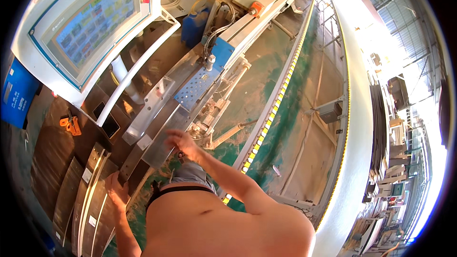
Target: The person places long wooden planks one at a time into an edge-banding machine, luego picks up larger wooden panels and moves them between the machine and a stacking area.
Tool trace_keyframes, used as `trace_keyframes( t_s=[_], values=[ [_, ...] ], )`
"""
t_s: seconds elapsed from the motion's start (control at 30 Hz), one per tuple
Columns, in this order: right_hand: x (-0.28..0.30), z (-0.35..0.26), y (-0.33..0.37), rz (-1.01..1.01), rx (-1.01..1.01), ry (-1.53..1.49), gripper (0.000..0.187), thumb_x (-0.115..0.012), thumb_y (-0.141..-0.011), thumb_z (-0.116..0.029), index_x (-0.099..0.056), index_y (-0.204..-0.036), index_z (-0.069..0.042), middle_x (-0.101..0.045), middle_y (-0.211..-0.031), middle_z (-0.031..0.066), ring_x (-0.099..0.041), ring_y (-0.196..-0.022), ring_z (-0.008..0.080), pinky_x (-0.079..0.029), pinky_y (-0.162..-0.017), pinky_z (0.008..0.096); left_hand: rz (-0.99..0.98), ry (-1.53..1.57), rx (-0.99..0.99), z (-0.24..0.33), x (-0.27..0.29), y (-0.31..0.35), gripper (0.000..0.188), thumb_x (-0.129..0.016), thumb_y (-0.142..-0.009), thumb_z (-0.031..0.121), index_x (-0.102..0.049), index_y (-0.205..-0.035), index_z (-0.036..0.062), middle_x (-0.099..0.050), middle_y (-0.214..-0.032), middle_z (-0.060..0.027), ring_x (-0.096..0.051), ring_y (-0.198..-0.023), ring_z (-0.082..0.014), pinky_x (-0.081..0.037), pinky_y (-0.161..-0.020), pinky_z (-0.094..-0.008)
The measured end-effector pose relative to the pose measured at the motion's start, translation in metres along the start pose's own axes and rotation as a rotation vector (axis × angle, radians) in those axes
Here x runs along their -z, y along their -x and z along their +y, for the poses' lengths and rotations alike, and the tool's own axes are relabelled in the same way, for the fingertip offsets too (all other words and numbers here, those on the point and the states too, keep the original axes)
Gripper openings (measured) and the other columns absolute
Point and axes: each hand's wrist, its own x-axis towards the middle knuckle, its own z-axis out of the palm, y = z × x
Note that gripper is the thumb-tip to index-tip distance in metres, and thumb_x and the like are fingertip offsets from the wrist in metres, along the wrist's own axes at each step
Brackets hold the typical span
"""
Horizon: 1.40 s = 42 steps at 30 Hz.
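A long dark board (132,163) with a white label lies along the narrow machine bed. My left hand (117,190) grips its near end, with the fingers bent over the edge. My right hand (183,145) is held over a grey, see-through-looking plate (164,138) beside the board; its fingers are loosely bent and apart, with nothing in them. Whether the fingertips touch the plate I cannot tell. Farther along the bed are a clear plastic cover (151,107) and a blue plate with many holes (199,85).
A white control panel (28,43) with a lit screen and red buttons overhangs the left side. Below it are a phone (109,123) and an orange clamp (70,124). Several dark strips (83,209) lie at lower left. A yellow-marked rail (266,133) runs along the right.
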Motion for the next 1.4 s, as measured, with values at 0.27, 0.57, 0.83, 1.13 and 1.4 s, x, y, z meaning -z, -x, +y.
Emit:
trace_keyframes(
  t_s=[0.27,0.57,0.83,1.13,1.4],
  values=[
    [-0.042,0.038,0.027,-0.228,-0.054,0.209,0.07,-0.057,-0.093,-0.011,-0.02,-0.152,-0.01,-0.07,-0.102,0.0114,-0.07,-0.075,0.0188,-0.055,-0.061,0.0285,-0.037,-0.121,-0.02,0.014,-0.036,-0.05,0.061,-0.079,-0.065,0.012,-0.057,-0.122,0.0081,-0.057,-0.115,-0.0148,-0.051,-0.111,-0.0359,-0.039,-0.094,-0.0483],
    [-0.066,0.04,0.017,-0.351,-0.088,0.166,0.097,-0.056,-0.096,-0.015,0.025,-0.148,-0.023,-0.067,-0.107,0.0178,-0.069,-0.081,0.0245,-0.057,-0.067,0.0348,0.074,-0.046,-0.094,0.046,-0.063,-0.085,0.063,-0.079,-0.069,0.021,-0.054,-0.126,0.0095,-0.054,-0.126,-0.014,-0.047,-0.119,-0.0347,-0.038,-0.096,-0.0487],
    [-0.026,0.022,-0.012,-0.369,-0.172,-0.199,0.072,-0.041,-0.102,-0.028,0.012,-0.15,-0.024,-0.063,-0.11,0.0192,-0.066,-0.087,0.0265,-0.054,-0.079,0.0398,0.323,-0.153,0.144,-0.001,0.022,-0.04,0.044,-0.069,-0.082,0.019,-0.058,-0.124,0.0103,-0.057,-0.125,-0.0091,-0.051,-0.116,-0.0327,-0.039,-0.1,-0.0451],
    [0.024,-0.018,-0.04,-0.26,-0.022,-0.225,0.061,-0.047,-0.1,-0.031,-0.014,-0.152,-0.03,-0.068,-0.104,0.0173,-0.068,-0.086,0.0253,-0.057,-0.075,0.0414,0.078,-0.563,0.496,-0.121,0.142,0.071,0.084,-0.081,-0.07,0.023,-0.04,-0.143,0.0144,-0.04,-0.142,-0.0156,-0.036,-0.131,-0.0379,-0.033,-0.108,-0.0478],
    [0.03,-0.045,-0.067,0.269,0.114,-0.296,0.042,-0.044,-0.096,-0.017,-0.039,-0.133,0.003,-0.068,-0.104,0.0176,-0.068,-0.075,0.0229,-0.054,-0.059,0.0325,0.1,-0.496,0.495,-0.173,0.158,0.11,0.07,-0.079,-0.067,0.01,-0.051,-0.131,0.0151,-0.049,-0.132,-0.0118,-0.045,-0.124,-0.0346,-0.041,-0.101,-0.0432]
  ],
)
